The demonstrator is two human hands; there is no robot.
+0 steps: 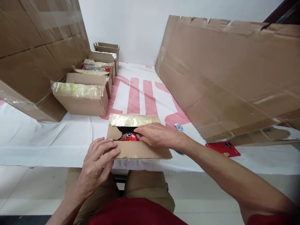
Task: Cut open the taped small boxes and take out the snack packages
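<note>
A small cardboard box (142,150) lies at the table's front edge with its top flaps apart and clear tape along the back flap. Inside it shows a red packet (128,136) with black-and-white print. My left hand (99,161) grips the box's front left corner, fingers over the front flap and thumb lower down. Over the right part of the opening is my right hand (154,134), its fingers close together and bent into the box beside the packet. Its fingertips are partly hidden, so what they hold cannot be made out.
Several small open boxes (84,100) stand in a row at the back left, one with a red packet (97,67) showing. Large cartons flank the table, left (28,72) and right (229,75). A red phone (222,149) lies by the right carton on the white-and-pink cloth (131,93).
</note>
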